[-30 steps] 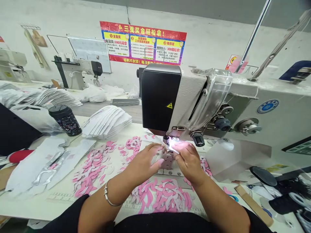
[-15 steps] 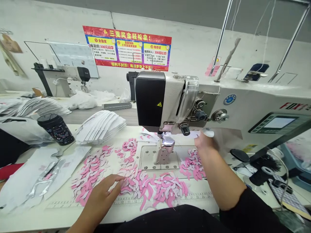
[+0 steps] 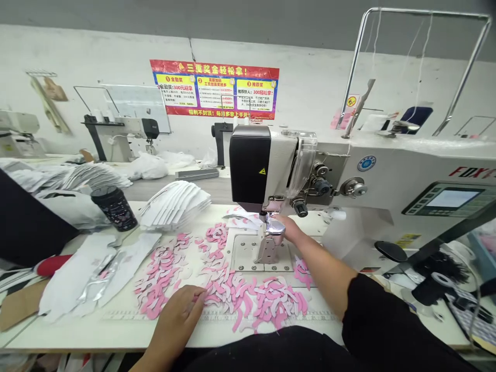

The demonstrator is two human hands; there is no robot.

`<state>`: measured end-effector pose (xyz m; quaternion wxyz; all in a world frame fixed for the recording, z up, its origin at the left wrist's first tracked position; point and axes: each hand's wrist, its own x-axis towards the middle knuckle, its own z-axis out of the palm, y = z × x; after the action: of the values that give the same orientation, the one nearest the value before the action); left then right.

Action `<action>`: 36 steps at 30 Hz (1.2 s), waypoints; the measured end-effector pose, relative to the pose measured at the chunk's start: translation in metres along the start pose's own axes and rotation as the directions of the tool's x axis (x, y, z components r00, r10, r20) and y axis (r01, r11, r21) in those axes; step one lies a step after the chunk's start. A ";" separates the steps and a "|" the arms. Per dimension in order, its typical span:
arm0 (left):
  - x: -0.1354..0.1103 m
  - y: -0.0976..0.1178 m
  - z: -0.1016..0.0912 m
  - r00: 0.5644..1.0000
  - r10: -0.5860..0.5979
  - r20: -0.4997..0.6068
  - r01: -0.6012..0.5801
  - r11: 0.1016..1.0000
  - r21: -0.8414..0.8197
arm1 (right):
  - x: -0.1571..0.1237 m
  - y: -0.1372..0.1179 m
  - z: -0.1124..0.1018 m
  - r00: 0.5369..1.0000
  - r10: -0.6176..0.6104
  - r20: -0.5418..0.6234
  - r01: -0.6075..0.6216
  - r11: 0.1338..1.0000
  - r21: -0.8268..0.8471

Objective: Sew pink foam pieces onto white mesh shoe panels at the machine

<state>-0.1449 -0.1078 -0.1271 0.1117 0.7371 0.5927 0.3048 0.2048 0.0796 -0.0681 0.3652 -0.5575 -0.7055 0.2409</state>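
Observation:
My left hand (image 3: 182, 312) rests at the near side of the sewing table, thumb and fingertips drawn together beside loose pink curved pieces (image 3: 222, 289). Whatever may be between those fingertips is too small to make out. Behind the needle area of the sewing machine (image 3: 279, 165), my right hand (image 3: 289, 227) reaches in, its fingers hidden by the presser foot (image 3: 274, 226). Close to it, at the far side of the metal needle plate (image 3: 244, 253), lies a white piece with pink shapes on it (image 3: 244, 221).
A fanned stack of white pieces (image 3: 176, 204) stands at the back, next to a dark tumbler (image 3: 114, 209). White panels with a silvery strip (image 3: 101, 279) lie at left. A ruler strip (image 3: 217, 319) runs along the near edge. Black thread spools (image 3: 428, 289) are at right.
My right hand has moved left, from under the machine arm to behind the presser foot. My left fingertips have closed together. The camera view has shifted, showing more at the left.

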 end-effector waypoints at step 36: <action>-0.005 0.015 -0.002 0.987 -0.108 -0.118 0.100 0.992 -0.072 | -0.113 0.046 0.013 0.988 0.102 -0.114 -0.095 0.993 0.066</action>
<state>-0.1347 -0.1165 -0.1192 0.1154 0.6813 0.6256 0.3622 0.2353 -0.0165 -0.1383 0.4102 -0.5938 -0.6468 0.2468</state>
